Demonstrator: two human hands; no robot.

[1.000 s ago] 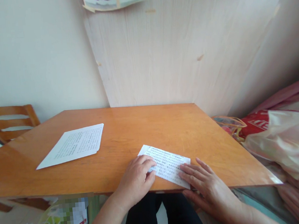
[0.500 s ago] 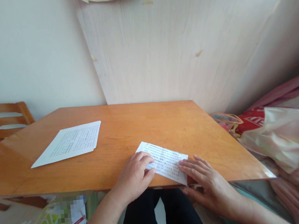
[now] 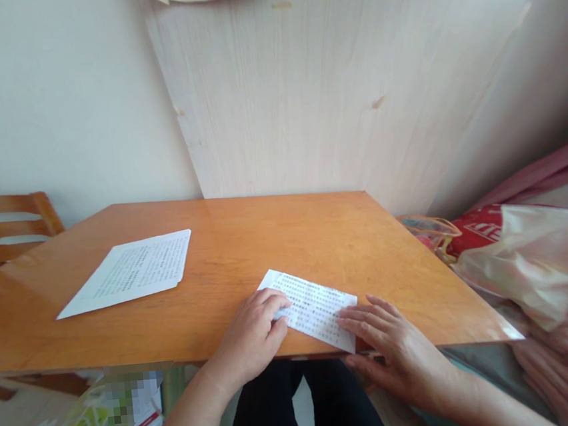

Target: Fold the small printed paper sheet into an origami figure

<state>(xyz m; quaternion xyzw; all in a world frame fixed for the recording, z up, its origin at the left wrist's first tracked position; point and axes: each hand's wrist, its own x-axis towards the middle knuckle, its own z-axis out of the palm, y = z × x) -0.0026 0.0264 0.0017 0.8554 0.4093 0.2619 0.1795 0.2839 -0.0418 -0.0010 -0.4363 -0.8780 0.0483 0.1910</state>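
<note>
A printed sheet of paper point(image 3: 313, 304), which looks folded to a narrow shape, lies slantwise at the front edge of the wooden table. My left hand point(image 3: 258, 329) rests over its left end, fingers bent slightly and lying on the paper, thumb beside them. On the right end, the fingers of my right hand point(image 3: 389, 337) lie stretched out and flat, with the thumb apart, below the table edge. Both hands press on the paper from above without grasping it. The paper's left corner is partly hidden under my left hand.
A stack of printed sheets point(image 3: 133, 271) lies on the left of the table point(image 3: 245, 230). A wooden chair point(image 3: 9, 229) stands at the far left. Bags point(image 3: 524, 257) are heaped beyond the right edge. Below the left front edge are cables and a phone-like object point(image 3: 146, 420).
My left thumb has drawn back slightly to the left across the paper. My right hand and the sheet stay almost in place.
</note>
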